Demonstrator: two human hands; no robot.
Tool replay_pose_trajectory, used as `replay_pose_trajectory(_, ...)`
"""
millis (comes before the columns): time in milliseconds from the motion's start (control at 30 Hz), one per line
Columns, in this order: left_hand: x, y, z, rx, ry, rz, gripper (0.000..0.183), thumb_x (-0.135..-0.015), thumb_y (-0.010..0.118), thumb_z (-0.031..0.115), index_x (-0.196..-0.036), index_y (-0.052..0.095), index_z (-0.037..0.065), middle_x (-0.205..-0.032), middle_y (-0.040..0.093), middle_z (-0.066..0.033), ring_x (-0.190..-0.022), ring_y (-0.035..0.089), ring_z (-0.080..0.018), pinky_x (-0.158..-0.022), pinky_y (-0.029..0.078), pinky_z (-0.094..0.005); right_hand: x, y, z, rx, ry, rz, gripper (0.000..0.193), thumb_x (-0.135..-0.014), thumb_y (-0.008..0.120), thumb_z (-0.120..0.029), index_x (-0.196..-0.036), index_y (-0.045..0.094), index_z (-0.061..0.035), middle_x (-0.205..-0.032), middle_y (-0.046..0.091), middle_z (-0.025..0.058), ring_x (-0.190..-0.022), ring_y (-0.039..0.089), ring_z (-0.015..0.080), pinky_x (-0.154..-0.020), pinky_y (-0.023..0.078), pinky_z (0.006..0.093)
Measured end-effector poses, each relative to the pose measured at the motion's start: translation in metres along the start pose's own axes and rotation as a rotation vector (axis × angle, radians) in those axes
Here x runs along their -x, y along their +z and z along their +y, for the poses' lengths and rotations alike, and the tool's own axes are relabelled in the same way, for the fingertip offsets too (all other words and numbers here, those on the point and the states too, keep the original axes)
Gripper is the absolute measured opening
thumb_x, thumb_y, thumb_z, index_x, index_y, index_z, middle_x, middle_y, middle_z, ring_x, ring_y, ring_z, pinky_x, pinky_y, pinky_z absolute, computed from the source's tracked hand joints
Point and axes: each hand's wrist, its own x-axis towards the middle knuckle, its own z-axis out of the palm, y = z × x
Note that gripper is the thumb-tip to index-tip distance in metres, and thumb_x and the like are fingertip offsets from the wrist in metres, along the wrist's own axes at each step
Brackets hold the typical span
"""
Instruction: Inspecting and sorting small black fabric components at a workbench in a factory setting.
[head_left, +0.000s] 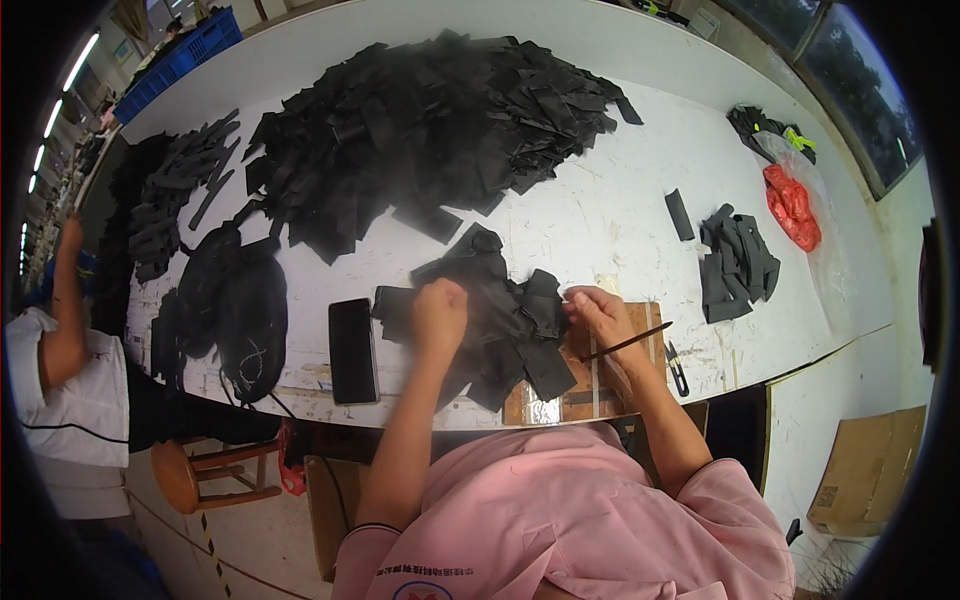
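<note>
My left hand (441,312) is closed over a loose heap of black fabric pieces (490,345) in front of me. What its fingers grip is hidden. To the right, my right hand (603,316) has thumb and forefinger drawn together beside a folded black piece (542,303) at the heap's edge. Whether a piece is pinched there is too small to tell. A thin dark stick-like thing (655,329) crosses at the heel of this hand; how it is held I cannot make out. Under the right hand lies a brown board (580,405) with clear tape on it.
A large black fabric pile (430,120) covers the back. Left are a phone (352,350) and black mesh bundles (250,320). Right lie small snips (677,370), a smaller black stack (738,262) and a red plastic bag (792,208). Another person (70,380) works at far left.
</note>
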Motion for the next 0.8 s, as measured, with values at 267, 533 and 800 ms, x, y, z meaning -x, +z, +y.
replay_pose_trajectory(267, 0.009, -0.006, 0.016, -0.051, 0.051, 0.01, 0.016, -0.069, 0.064, 0.016, -0.071, 0.057, 0.002, -0.077, 0.054, -0.0134, -0.07, 0.054, -0.0274, -0.063, 0.043, -0.035, 0.066, -0.004, -0.021, 0.098, -0.19, 0.591, 0.016, -0.083, 0.049, -0.011, -0.08, 0.054, 0.0043, -0.066, 0.054, 0.0055, -0.053, 0.048, 0.0099, -0.048, 0.038, 0.0226)
replay_pose_trajectory(533, 0.036, -0.094, 0.063, 0.535, -0.004, -0.158, 0.005, -0.075, 0.056, 0.0, -0.079, 0.053, -0.002, -0.082, 0.059, -0.0074, -0.071, 0.053, -0.0062, -0.061, 0.043, -0.0193, 0.095, 0.055, -0.092, 0.789, -1.082, -0.035, 0.031, -0.056, 0.059, -0.002, -0.087, 0.056, 0.0044, -0.075, 0.054, 0.0133, -0.065, 0.054, 0.0248, -0.055, 0.044, 0.0319)
replay_pose_trajectory(800, 0.097, -0.114, 0.081, 0.756, -0.078, -0.395, 0.011, -0.073, 0.056, -0.004, -0.075, 0.046, 0.002, -0.073, 0.055, -0.0055, -0.045, 0.041, -0.0014, -0.039, 0.031, -0.0131, 0.062, 0.069, -0.098, -0.112, 0.108, -0.516, 0.028, -0.07, 0.067, -0.009, -0.095, 0.056, 0.0007, -0.087, 0.058, 0.0065, -0.078, 0.055, 0.015, -0.071, 0.044, 0.0253)
